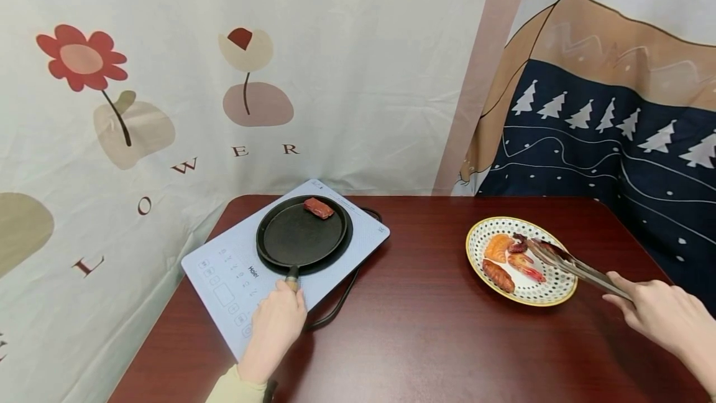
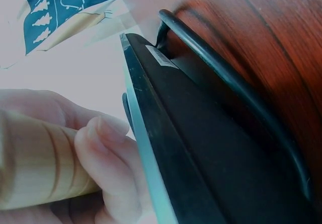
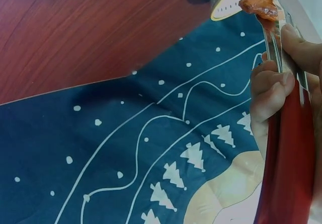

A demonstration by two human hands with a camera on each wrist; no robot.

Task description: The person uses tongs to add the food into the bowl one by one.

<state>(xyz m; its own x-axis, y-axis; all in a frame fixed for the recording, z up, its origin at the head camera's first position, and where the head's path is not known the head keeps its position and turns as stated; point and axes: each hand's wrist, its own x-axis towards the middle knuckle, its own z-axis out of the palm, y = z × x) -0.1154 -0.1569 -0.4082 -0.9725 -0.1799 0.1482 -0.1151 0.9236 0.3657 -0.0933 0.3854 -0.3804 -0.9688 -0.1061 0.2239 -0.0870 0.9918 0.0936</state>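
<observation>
My left hand (image 1: 279, 316) grips the wooden handle (image 2: 35, 158) of a black frying pan (image 1: 296, 238), which sits on a white induction cooker (image 1: 224, 260). A reddish-brown piece of meat (image 1: 319, 208) lies near the pan's far edge. My right hand (image 1: 665, 313) holds metal tongs (image 1: 595, 275) with a red handle (image 3: 287, 168), their tips over a dotted plate (image 1: 550, 288). At the tips, the right wrist view shows a glazed brown piece of food (image 3: 260, 5). On the plate are an orange slice (image 1: 496, 247), a shrimp (image 1: 526, 266), a browned ridged piece (image 1: 499, 275) and a dark red piece (image 1: 519, 243).
A black cord (image 1: 338, 306) curves beside the cooker's right side. The dark red wooden table (image 1: 414, 303) runs between cooker and plate. Behind it hang a pale printed curtain (image 1: 358, 79) and a navy cloth with white trees (image 1: 604, 148).
</observation>
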